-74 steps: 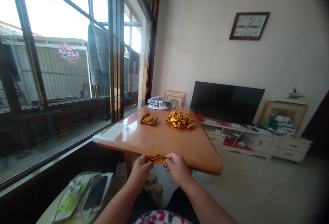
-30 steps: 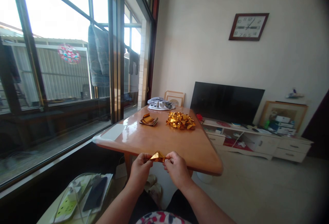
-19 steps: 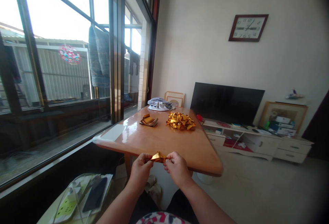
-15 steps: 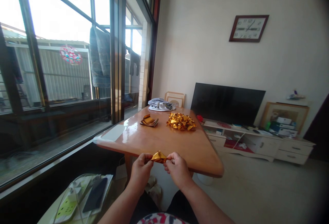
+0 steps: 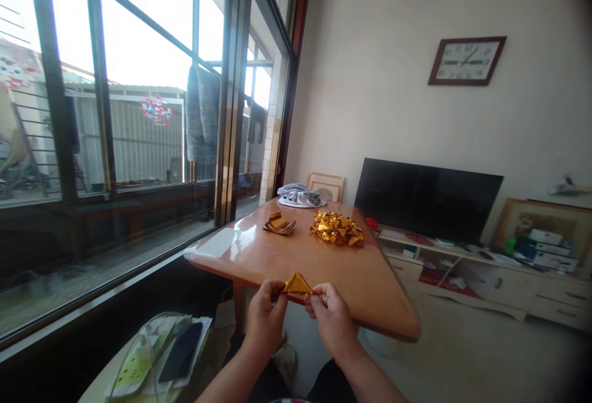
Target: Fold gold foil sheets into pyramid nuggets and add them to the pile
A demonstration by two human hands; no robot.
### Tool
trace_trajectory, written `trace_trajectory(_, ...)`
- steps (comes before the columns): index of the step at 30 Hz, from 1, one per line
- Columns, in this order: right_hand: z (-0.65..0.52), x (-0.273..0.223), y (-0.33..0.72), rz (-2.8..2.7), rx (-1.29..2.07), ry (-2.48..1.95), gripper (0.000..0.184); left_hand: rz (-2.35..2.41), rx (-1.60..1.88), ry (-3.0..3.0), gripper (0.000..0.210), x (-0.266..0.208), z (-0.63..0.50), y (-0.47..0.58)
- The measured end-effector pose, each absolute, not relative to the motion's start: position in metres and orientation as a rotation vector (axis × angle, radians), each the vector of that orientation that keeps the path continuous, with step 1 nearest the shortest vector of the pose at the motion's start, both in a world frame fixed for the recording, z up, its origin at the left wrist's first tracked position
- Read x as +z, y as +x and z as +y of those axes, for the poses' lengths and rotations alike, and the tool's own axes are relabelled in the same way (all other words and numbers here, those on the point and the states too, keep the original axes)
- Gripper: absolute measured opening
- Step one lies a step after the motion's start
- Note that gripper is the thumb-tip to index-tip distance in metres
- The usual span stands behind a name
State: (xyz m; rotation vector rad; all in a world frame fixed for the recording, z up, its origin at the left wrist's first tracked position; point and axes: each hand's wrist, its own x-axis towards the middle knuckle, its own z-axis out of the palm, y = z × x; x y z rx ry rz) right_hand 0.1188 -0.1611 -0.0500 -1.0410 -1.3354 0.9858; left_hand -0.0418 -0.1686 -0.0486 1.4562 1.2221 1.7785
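Observation:
Between my two hands is a piece of gold foil paper (image 5: pixel 297 284), folded into a triangular shape with its peak upward. My left hand (image 5: pixel 267 307) pinches its left corner, and my right hand (image 5: pixel 330 311) pinches the right corner. Both hands are just off the near edge of the brown table (image 5: pixel 296 258). Farther back on the table lies a heap of folded gold foil pieces (image 5: pixel 337 228). To the left of it sits a small stack of gold foil sheets (image 5: pixel 279 224), with curled edges.
Folded cloth (image 5: pixel 300 195) lies at the table's far end. At lower left, a stand holds a phone (image 5: pixel 180 350) and a green power strip (image 5: pixel 134 363) with cables. A television (image 5: pixel 428 199) stands on a low white cabinet (image 5: pixel 504 289) to the right. Large windows line the left.
The foil in my hands now shows a flatter, clearer triangle. My view has turned slightly left, so the scene sits farther right. Both hands keep their pinch.

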Motion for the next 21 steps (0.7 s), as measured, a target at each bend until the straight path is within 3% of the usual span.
trace_trajectory(21, -0.157, -0.049, 0.120, -1.311, 1.006, -1.116, 0.020, 1.353, 1.560, 1.465, 0.012, -0.060, -0.158, -0.048)
